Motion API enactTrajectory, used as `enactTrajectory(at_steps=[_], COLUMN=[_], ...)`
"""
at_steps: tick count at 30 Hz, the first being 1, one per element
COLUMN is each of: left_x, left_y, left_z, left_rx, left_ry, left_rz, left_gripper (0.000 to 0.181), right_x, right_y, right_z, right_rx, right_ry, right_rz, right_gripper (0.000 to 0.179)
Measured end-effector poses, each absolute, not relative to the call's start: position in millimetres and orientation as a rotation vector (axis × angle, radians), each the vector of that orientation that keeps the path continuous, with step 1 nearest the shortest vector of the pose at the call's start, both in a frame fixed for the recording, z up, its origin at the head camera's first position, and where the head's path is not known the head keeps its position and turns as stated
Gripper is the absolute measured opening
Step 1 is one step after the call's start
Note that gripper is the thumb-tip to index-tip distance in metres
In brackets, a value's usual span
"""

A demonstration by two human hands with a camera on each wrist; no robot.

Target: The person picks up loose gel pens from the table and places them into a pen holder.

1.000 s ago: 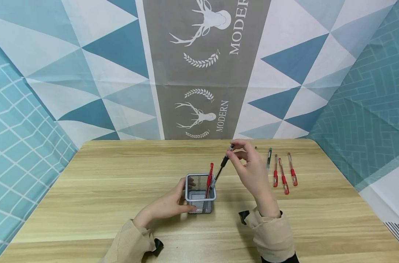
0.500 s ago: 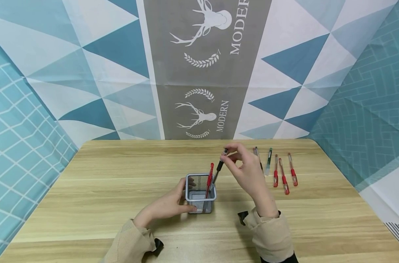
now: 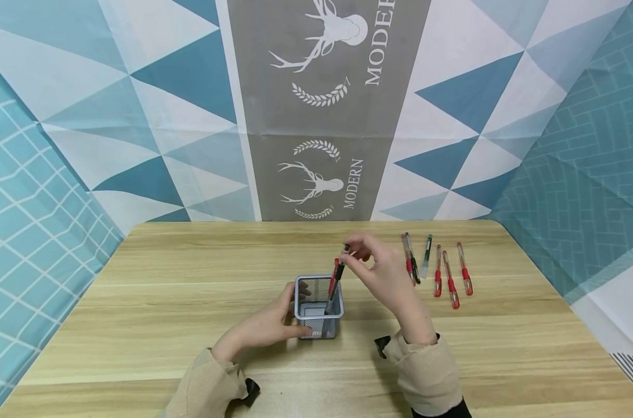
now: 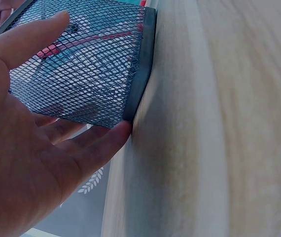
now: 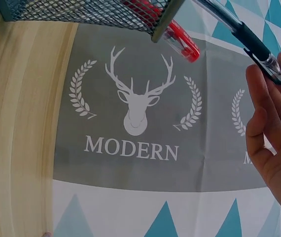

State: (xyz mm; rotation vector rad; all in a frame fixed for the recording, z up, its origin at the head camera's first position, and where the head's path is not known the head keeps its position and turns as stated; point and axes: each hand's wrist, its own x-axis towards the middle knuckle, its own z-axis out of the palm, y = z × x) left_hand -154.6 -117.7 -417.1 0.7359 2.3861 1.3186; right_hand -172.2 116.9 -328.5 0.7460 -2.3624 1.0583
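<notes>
A square wire-mesh pen holder [image 3: 308, 318] stands on the wooden table in the head view. My left hand [image 3: 266, 322] grips its left side, thumb in front and fingers behind; the left wrist view shows the fingertips low on the mesh [image 4: 86, 64]. A red pen [image 3: 332, 283] leans inside the holder, its red cap end [image 5: 182, 42] sticking above the rim in the right wrist view. My right hand [image 3: 381, 276] pinches a black gel pen [image 3: 339, 275] by its capped top. That pen slants down into the holder, its lower end inside the rim.
To the right lie several loose pens: a red pen [image 3: 407, 258] beside a black pen [image 3: 412, 261], a green pen [image 3: 427, 255], and more red pens [image 3: 450, 278]. A patterned cloth wall [image 3: 316, 122] rises behind the table's back edge.
My right hand has moved left and slightly down, bringing the black gel pen nearer the red one and lower in the holder. The left hand and holder have stayed put.
</notes>
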Motion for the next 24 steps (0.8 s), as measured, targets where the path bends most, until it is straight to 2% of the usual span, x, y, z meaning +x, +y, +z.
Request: enactTrajectory(at_steps=[24], left_x=[-155], left_y=[-118], left_z=[-418], left_rx=[0.744], left_ry=[2.378], left_rz=[1.335], left_gripper=[0.083], right_x=[-179], right_y=[107], right_z=[-340], right_rx=[0.829], right_ry=[-2.482], right_rz=[1.021], right_gripper=[0.021])
